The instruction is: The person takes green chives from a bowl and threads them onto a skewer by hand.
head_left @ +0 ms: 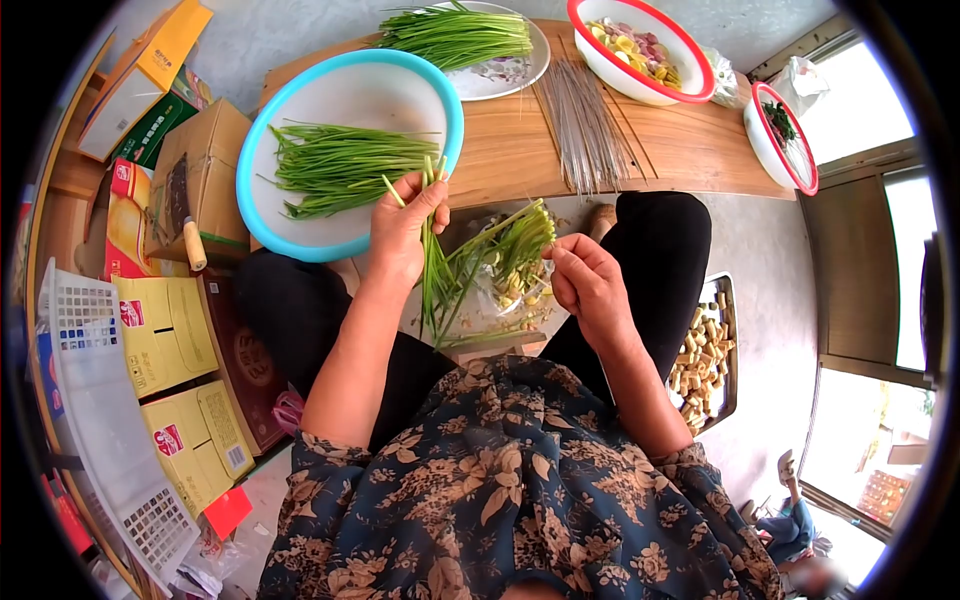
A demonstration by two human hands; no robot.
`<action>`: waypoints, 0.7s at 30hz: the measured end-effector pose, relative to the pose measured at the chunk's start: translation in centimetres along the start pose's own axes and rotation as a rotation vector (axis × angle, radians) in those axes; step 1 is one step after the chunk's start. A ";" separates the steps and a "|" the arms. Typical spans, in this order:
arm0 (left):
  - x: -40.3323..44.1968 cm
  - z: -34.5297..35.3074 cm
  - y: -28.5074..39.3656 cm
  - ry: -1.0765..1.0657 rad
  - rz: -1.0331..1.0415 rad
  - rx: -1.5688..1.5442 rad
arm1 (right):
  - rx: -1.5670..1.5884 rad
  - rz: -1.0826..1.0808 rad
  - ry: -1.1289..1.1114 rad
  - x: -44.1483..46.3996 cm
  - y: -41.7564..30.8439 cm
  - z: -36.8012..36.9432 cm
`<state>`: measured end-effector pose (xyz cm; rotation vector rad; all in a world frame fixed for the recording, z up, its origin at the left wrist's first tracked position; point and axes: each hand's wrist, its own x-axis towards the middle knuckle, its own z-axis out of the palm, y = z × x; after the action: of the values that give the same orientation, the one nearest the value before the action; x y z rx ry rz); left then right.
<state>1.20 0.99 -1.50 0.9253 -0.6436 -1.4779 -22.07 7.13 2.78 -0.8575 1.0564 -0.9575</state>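
Note:
Long green stalks [436, 285] hang from my left hand [408, 222], whose fingers are wrapped round their upper part. My right hand [585, 278] is closed in a pinch at the edge of a pale-tipped green bunch [525, 235]; what lies between its fingertips is too small to name. Beyond my left hand, more green stalks [345, 165] lie in a white basin with a blue rim [455, 110]. Below the bunch, a clear plastic bag [510, 290] holds yellowish scraps, partly hidden by the stalks.
On the wooden table [490, 150] are a plate of green stalks [450, 38], thin skewers [580, 125] and red-rimmed bowls [640, 90]. Cartons [205, 150] and a knife [188, 225] are at left. A tray [733, 350] of brown pieces stands right; a person [790, 525] is at lower right.

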 end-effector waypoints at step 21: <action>-0.8 0.5 0.0 -0.087 -0.169 0.013 | -0.126 0.035 -0.107 -0.7 -0.7 2.8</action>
<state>0.75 1.76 -1.11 0.9484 -0.6516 -1.6729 -19.66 7.86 4.41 -0.9802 1.0443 -0.8134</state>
